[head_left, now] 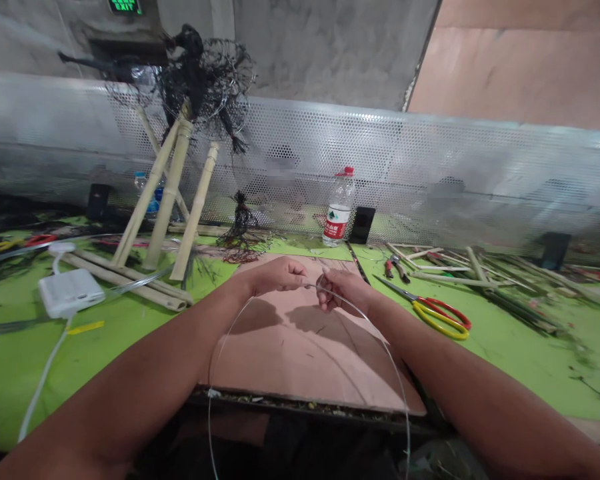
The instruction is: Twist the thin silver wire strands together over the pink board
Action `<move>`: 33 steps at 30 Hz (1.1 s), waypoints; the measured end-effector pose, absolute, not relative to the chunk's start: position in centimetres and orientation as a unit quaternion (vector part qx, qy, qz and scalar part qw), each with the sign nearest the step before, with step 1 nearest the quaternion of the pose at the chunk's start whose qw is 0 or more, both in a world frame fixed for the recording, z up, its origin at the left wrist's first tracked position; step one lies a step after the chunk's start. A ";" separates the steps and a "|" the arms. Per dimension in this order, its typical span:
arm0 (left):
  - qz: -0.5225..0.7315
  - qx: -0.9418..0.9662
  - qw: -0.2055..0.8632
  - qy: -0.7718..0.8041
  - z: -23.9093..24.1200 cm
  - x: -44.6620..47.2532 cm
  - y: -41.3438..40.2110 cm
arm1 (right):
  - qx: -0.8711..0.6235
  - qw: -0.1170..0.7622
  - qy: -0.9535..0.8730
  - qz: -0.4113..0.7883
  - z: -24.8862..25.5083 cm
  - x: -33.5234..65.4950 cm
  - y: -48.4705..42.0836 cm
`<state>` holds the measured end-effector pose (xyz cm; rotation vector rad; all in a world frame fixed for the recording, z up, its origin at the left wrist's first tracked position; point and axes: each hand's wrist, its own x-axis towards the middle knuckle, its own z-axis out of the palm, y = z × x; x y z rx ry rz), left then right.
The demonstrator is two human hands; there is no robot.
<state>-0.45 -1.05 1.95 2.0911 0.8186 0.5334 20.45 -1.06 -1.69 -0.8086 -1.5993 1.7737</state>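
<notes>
Between left hand (276, 275) and right hand (341, 291), wire (310, 287) spans.

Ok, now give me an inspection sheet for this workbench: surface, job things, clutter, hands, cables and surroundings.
Surface: green mat with a brown board in the middle.
Job's things: thin wire bent in a loop above the board.
Clutter: scissors, pliers, water bottle, leaning bamboo poles, loose bamboo sticks, black wire tangle.
Grippers: left hand and right hand each pinch the wire, close together.
Cables: white cable runs from a white box on the mat.
Surroundings: perforated metal panel behind the bench, concrete wall above.
</notes>
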 end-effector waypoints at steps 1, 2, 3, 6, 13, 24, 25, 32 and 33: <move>0.213 0.829 0.403 0.322 2.0 -0.4 -1.1 | -0.297 0.278 -0.605 0.684 -1.7 20.3 -1.3; 0.213 0.831 0.403 0.319 2.0 -0.4 -1.2 | -0.285 0.257 -0.605 0.698 -1.7 20.2 -1.5; 0.215 0.832 0.403 0.316 2.1 -0.3 -1.3 | -0.273 0.242 -0.603 0.710 -1.7 20.1 -1.7; 0.209 0.841 0.396 0.304 2.1 -0.2 -1.4 | -0.250 0.215 -0.597 0.731 -1.8 19.8 -2.0; 0.198 0.852 0.357 0.328 1.7 -0.1 -1.1 | -0.252 0.248 -0.617 0.703 -2.5 20.0 -1.8; 0.152 0.861 0.324 0.362 0.4 0.0 0.0 | -0.436 0.184 -0.881 0.016 -1.4 18.8 -2.6; 0.152 0.858 0.328 0.366 0.5 0.0 -0.1 | -0.438 0.179 -0.880 -0.033 -1.4 18.7 -2.7; 0.179 0.858 0.370 0.308 1.4 -0.3 -0.7 | -0.395 0.271 -0.805 0.349 -1.6 19.7 -1.8; 0.188 0.856 0.373 0.303 1.5 -0.4 -0.7 | -0.375 0.288 -0.765 0.437 -1.6 19.8 -1.7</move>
